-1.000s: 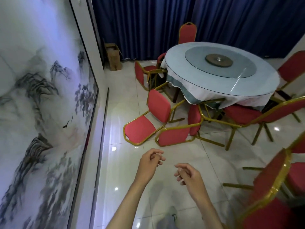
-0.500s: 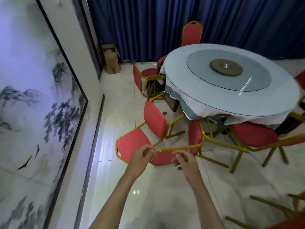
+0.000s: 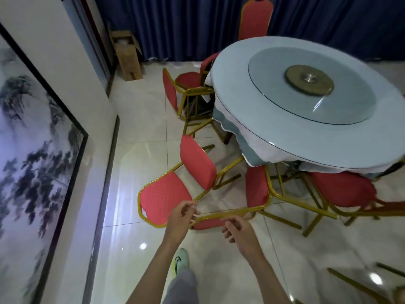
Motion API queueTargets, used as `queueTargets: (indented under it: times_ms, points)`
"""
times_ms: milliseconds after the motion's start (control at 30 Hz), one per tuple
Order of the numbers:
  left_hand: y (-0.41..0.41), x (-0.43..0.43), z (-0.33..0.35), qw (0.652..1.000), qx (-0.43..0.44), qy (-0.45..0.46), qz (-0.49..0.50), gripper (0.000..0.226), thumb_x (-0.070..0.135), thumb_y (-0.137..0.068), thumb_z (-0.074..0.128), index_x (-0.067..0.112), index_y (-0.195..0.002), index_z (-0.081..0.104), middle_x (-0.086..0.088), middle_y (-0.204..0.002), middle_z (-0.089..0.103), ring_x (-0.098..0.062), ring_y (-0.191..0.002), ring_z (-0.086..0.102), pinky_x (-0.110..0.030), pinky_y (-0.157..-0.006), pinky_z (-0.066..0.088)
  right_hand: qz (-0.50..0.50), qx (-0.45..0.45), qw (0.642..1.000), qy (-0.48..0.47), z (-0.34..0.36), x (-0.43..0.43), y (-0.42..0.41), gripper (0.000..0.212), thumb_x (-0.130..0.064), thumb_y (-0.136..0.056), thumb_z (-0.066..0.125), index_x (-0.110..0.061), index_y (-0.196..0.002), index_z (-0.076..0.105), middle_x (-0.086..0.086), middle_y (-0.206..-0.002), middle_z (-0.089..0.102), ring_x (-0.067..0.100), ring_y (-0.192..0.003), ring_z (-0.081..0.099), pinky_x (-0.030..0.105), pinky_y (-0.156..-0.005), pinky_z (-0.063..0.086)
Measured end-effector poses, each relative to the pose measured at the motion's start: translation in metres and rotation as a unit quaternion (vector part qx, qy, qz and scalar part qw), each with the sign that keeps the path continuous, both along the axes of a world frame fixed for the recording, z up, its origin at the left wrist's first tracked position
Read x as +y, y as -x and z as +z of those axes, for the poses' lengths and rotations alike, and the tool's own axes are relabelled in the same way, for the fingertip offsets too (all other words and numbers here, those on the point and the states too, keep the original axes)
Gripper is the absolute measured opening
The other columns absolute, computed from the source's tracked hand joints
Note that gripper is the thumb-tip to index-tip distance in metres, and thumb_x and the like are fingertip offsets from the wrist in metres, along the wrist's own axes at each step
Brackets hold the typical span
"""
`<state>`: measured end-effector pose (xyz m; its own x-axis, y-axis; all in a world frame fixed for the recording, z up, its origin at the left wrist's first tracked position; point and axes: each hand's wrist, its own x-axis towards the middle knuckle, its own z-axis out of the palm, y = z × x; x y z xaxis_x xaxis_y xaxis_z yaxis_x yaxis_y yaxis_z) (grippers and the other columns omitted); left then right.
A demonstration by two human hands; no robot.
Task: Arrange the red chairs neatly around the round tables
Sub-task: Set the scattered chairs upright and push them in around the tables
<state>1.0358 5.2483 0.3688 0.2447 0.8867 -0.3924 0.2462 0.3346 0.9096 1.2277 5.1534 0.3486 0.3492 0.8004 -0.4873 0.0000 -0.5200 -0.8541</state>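
Observation:
A round table with a pale cloth and a glass turntable stands at the right. Two red chairs with gold frames lie tipped over on the floor in front of it: one on its back at the left, the other on its side next to it. My left hand and my right hand hover with loosely curled fingers just above the side-lying chair's gold back frame. Neither hand grips anything. More red chairs stand at the table's left, far side and near right.
A wall with a large framed ink painting runs along the left. A cardboard box leans in the far corner by dark blue curtains. My shoe is on the glossy tiles. Gold chair legs show at bottom right.
I have stepped closer to the fallen chairs. Both hands have moved forward, from above bare floor to just over the gold frame of the side-lying chair.

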Motion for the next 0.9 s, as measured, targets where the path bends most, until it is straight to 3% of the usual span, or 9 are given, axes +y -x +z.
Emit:
queueTargets:
  times_ms: [233,500,667,733,800,867,900]
  points:
    - [-0.018,0.071,-0.072,0.995,-0.012,0.103,0.007,0.017,0.007,-0.102,0.056,0.012,-0.103,0.072,-0.01,-0.087,0.077,-0.021,-0.075,0.071,-0.034,-0.072,0.053,0.101,-0.029,0.988,0.109,-0.058,0.075,-0.029,0.019,-0.009,-0.1,0.056,-0.02,-0.1,0.071,0.001,-0.074,0.072,0.011,-0.061,0.059,0.026,-0.057,0.044]
    - [-0.041,0.123,-0.173,0.977,0.009,0.203,0.062,0.02,0.004,-0.102,0.053,0.008,-0.102,0.073,-0.015,-0.087,0.076,-0.026,-0.076,0.068,-0.037,-0.074,0.053,0.175,-0.052,0.966,0.182,-0.153,0.142,-0.073,0.022,-0.01,-0.1,0.053,-0.022,-0.101,0.072,-0.002,-0.08,0.072,0.008,-0.067,0.063,0.025,-0.062,0.049]
    - [-0.05,0.135,-0.272,0.964,0.022,0.252,0.087,0.019,0.003,-0.102,0.053,0.005,-0.103,0.072,-0.015,-0.087,0.076,-0.022,-0.072,0.066,-0.033,-0.069,0.05,0.278,-0.122,0.924,0.234,-0.25,0.17,-0.1,0.022,-0.022,-0.1,0.05,-0.031,-0.108,0.069,-0.009,-0.102,0.07,0.004,-0.084,0.064,0.024,-0.075,0.052]
    - [-0.051,0.132,-0.313,0.956,0.019,0.279,0.089,0.017,0.002,-0.101,0.054,0.001,-0.104,0.07,-0.015,-0.083,0.074,-0.022,-0.069,0.062,-0.03,-0.064,0.046,0.32,-0.144,0.904,0.246,-0.287,0.176,-0.106,0.028,-0.022,-0.102,0.049,-0.031,-0.126,0.062,-0.006,-0.127,0.064,0.008,-0.112,0.061,0.026,-0.092,0.05]
    - [-0.051,0.124,-0.35,0.95,0.032,0.297,0.092,0.016,-0.001,-0.099,0.053,0.0,-0.105,0.068,-0.013,-0.08,0.07,-0.023,-0.068,0.059,-0.028,-0.061,0.041,0.411,-0.175,0.855,0.265,-0.328,0.174,-0.11,0.051,-0.025,-0.103,0.051,-0.031,-0.152,0.04,0.002,-0.162,0.036,0.018,-0.151,0.032,0.038,-0.119,0.031]
    - [-0.051,0.117,-0.383,0.946,0.053,0.305,0.097,0.02,-0.003,-0.097,0.051,0.004,-0.104,0.068,-0.016,-0.081,0.071,-0.022,-0.067,0.058,-0.027,-0.06,0.04,0.502,-0.237,0.783,0.281,-0.361,0.172,-0.113,0.072,-0.03,-0.104,0.05,-0.035,-0.163,0.009,0.0,-0.173,-0.005,0.021,-0.159,-0.009,0.053,-0.126,0.001]
    - [-0.049,0.113,-0.399,0.944,0.058,0.309,0.096,0.021,-0.003,-0.096,0.051,0.007,-0.103,0.068,-0.018,-0.083,0.072,-0.021,-0.066,0.059,-0.027,-0.059,0.041,0.525,-0.265,0.76,0.277,-0.377,0.172,-0.114,0.078,-0.03,-0.104,0.05,-0.036,-0.164,0.0,-0.001,-0.172,-0.014,0.021,-0.158,-0.018,0.056,-0.125,-0.007]
